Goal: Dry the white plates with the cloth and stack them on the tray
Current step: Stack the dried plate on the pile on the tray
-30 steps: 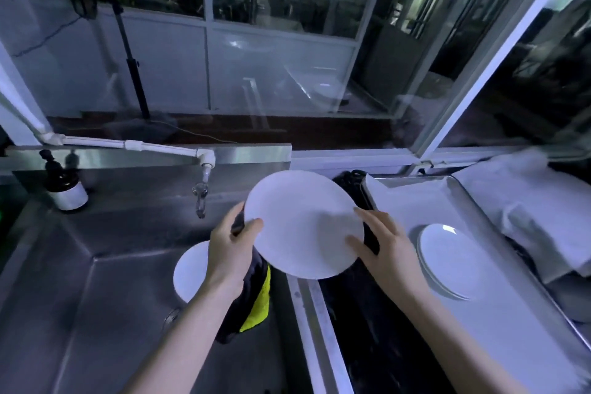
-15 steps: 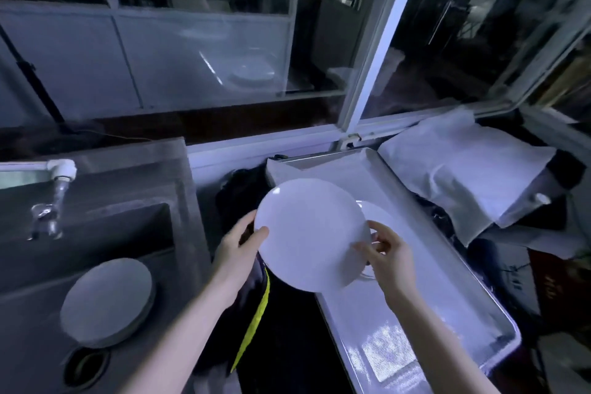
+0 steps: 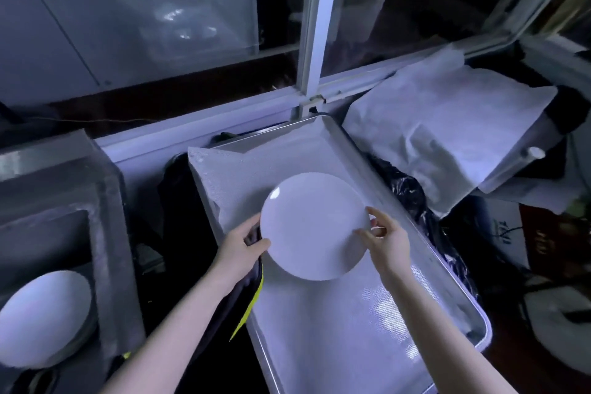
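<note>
Held item: round white ceramic plate [image 3: 315, 225], tilted, above the lined rectangular metal tray [image 3: 361, 339].
Left hand [image 3: 241, 248]: fingers clamped on the plate's left rim, pinning the dark cloth with yellow edging [image 3: 252, 294] beneath; likely to free the drying face.
Right hand [image 3: 385, 241]: fingers pinching the right rim, steadying.
Obscured: tray stack under the plate, barely a sliver visible.
Awaiting: white plates in the steel sink [image 3: 43, 320], partly cut off.

A round white plate [image 3: 315, 227] is hanging tilted over the tray [image 3: 358, 329]. A dark cloth [image 3: 248, 291] with yellow edge is hanging at the tray's left rim. More plates [image 3: 43, 318] are lying stacked left of the tray.
</note>
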`<control>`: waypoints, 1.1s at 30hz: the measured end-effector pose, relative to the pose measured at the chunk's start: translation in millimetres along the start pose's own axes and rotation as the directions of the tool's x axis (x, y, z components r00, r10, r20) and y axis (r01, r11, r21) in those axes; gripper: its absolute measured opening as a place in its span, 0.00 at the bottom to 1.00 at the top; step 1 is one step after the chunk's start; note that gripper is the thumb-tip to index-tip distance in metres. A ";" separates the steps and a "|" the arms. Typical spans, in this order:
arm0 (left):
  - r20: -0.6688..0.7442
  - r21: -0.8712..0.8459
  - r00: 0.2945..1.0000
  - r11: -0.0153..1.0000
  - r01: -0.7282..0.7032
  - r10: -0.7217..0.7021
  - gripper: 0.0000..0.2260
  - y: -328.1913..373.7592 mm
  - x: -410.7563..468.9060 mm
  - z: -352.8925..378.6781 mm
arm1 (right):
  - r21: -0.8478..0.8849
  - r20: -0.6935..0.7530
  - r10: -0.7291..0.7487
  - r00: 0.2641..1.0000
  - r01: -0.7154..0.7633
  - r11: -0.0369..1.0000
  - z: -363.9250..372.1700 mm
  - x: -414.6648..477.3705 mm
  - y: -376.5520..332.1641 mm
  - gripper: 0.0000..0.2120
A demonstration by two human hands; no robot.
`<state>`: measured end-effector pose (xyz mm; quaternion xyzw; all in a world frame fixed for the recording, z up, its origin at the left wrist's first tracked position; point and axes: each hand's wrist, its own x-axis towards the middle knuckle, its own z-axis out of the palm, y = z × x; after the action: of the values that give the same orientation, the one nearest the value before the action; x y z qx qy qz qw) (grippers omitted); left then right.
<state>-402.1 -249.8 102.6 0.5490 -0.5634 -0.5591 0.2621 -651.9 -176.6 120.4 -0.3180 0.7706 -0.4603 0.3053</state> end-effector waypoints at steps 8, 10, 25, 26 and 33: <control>-0.095 0.142 0.993 0.986 0.087 -0.074 0.25 -15.5 28.2 19.1 | -0.022 0.032 0.066 0.997 -0.066 0.998 19.2 37.2 37.2 0.20; -0.076 0.166 0.994 0.982 0.093 -0.081 0.26 -20.9 31.8 19.8 | -0.032 0.032 0.056 0.998 -0.055 0.998 18.5 37.4 42.7 0.22; -0.086 0.233 0.996 0.972 0.041 -0.021 0.26 -6.5 14.2 18.9 | -0.192 -0.074 -0.015 0.997 0.001 0.981 24.1 20.9 43.6 0.22; -0.132 0.243 0.991 0.969 0.029 0.004 0.24 -5.0 9.2 14.1 | -0.202 -0.060 -0.076 0.995 0.063 0.977 27.3 13.9 38.7 0.22; -0.373 0.140 0.910 0.981 -0.135 0.178 0.16 5.1 -42.2 -45.3 | -0.042 0.558 -0.349 0.753 0.446 0.894 97.2 -76.2 -20.4 0.15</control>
<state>-351.6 -228.0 131.5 0.6145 -0.5735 -0.3857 0.3803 -526.9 -175.6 114.4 -0.6159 0.6050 -0.3384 0.3743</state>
